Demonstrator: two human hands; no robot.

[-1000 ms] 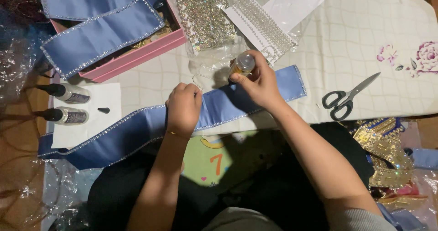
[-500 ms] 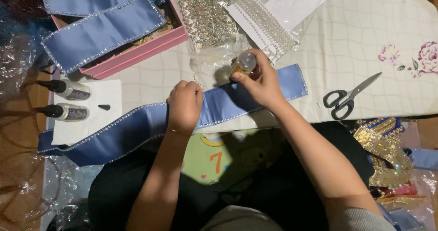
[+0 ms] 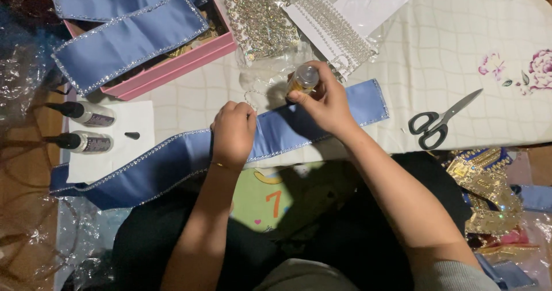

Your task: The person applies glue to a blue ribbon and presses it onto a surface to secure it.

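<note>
A long blue satin ribbon with a sparkly edge trim lies across the front of the table. My left hand is closed in a fist and presses down on the ribbon near its middle. My right hand holds a small glue bottle with a clear cap, tipped over the ribbon's upper edge. The ribbon's right end lies flat on the pale quilted cloth.
A pink box at the back left holds more blue ribbons. Behind my hands lie bags of rhinestone trim and a strip of pearl trim. Two dark-tipped glue bottles rest on white paper at the left. Black-handled scissors lie to the right.
My right hand with the bottle has shifted slightly; my left hand has stayed pressed on the ribbon.
</note>
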